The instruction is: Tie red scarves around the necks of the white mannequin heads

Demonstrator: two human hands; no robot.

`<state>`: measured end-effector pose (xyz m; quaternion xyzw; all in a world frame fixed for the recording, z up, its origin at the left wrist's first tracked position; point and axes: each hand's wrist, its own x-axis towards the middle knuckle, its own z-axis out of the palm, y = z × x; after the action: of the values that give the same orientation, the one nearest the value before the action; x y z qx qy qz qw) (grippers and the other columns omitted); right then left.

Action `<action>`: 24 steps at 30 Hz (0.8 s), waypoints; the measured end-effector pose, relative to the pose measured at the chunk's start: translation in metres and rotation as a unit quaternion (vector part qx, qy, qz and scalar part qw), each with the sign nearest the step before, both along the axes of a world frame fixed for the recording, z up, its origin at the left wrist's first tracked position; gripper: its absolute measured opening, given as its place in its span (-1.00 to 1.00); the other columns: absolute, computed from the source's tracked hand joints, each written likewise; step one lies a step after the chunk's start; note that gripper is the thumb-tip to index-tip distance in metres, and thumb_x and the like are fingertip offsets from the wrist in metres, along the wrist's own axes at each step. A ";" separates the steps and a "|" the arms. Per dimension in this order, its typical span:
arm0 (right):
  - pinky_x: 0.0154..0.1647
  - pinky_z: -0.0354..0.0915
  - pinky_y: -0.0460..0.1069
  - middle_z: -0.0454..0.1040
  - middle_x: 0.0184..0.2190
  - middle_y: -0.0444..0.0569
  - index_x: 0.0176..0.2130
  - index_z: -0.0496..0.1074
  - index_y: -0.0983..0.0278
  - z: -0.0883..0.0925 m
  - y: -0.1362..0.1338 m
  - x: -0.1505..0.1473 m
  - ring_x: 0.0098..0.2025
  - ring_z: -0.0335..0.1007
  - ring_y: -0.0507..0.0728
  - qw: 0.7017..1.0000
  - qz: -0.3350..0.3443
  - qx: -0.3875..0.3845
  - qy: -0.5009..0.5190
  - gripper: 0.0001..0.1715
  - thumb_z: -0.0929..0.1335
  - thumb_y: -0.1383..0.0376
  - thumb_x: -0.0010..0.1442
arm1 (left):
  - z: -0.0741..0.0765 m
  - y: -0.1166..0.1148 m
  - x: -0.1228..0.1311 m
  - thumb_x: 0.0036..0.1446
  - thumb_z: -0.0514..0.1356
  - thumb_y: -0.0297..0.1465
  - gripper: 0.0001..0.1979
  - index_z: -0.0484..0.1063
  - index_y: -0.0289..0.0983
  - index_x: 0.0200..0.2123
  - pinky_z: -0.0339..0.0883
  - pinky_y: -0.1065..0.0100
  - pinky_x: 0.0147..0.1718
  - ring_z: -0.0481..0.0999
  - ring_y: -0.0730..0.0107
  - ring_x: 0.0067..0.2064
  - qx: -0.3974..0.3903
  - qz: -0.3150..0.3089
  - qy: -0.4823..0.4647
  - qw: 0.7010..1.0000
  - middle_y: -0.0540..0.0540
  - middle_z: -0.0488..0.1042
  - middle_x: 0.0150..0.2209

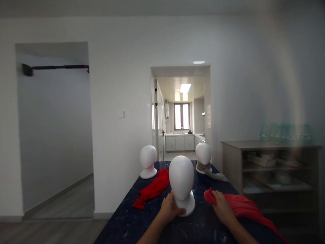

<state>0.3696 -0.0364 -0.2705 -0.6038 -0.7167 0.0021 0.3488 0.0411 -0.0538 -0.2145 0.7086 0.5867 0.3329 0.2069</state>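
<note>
While the near dummy head (181, 174) is clasped by the left hand (168, 207), rightward-trailing coral cloth (245, 203) is gripped by the right hand (223, 207).

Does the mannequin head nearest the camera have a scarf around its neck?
No, the nearest head shows no cloth around its neck, while the right hand grips a pinkish-red cloth off to one side.

Left hand (168, 207): bare, rounded back, tapering thumb
Right hand (222, 206): bare, slender fingers (216, 194)
Wrists (230, 219): bare, narrower than the forearms
Forearms (151, 231): bare, smooth-outlined, slim, widening gradually away from the wrists
Fingernails: too small to make out
</note>
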 end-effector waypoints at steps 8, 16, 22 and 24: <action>0.20 0.33 0.11 0.54 0.06 0.10 0.05 0.50 0.20 0.005 -0.002 -0.002 0.17 0.41 0.30 1.000 -0.003 -0.005 -0.012 -0.55 0.25 0.42 0.23 | -0.017 0.003 0.004 -0.13 0.49 -0.24 -0.07 0.32 -0.09 0.35 0.00 -0.09 0.44 0.38 -0.12 0.38 0.044 -0.005 -0.025 0.999 -0.18 0.47 0.34; 0.24 0.31 0.14 0.53 0.09 0.17 0.11 0.49 0.29 0.000 0.001 0.000 0.17 0.40 0.34 1.000 0.004 0.005 -0.014 -0.50 0.24 0.42 0.24 | -0.004 0.005 0.005 -0.19 0.50 -0.27 -0.12 0.41 -0.11 0.27 0.25 0.12 0.30 0.47 -0.08 0.31 0.047 0.004 -0.019 0.999 -0.16 0.53 0.29; 0.27 0.28 0.09 0.53 0.11 0.15 0.14 0.49 0.30 -0.004 0.003 0.000 0.20 0.39 0.28 1.000 -0.006 0.009 -0.028 -0.45 0.23 0.47 0.21 | -0.021 0.010 0.006 -0.13 0.46 -0.20 -0.12 0.36 -0.15 0.31 -0.10 -0.11 0.47 0.38 -0.11 0.37 0.055 0.012 0.027 0.998 -0.24 0.45 0.35; 0.27 0.27 0.08 0.52 0.13 0.16 0.15 0.48 0.32 -0.006 0.004 -0.001 0.21 0.39 0.28 1.000 -0.005 0.014 -0.027 -0.44 0.22 0.47 0.22 | -0.020 0.013 0.008 -0.14 0.46 -0.20 -0.03 0.29 -0.16 0.37 -0.14 -0.12 0.48 0.33 -0.12 0.40 0.039 0.009 0.031 0.999 -0.26 0.41 0.38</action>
<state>0.3691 -0.0323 -0.2768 -0.6021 -0.7230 -0.0260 0.3377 0.0487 -0.0410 -0.2346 0.7206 0.5861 0.3353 0.1577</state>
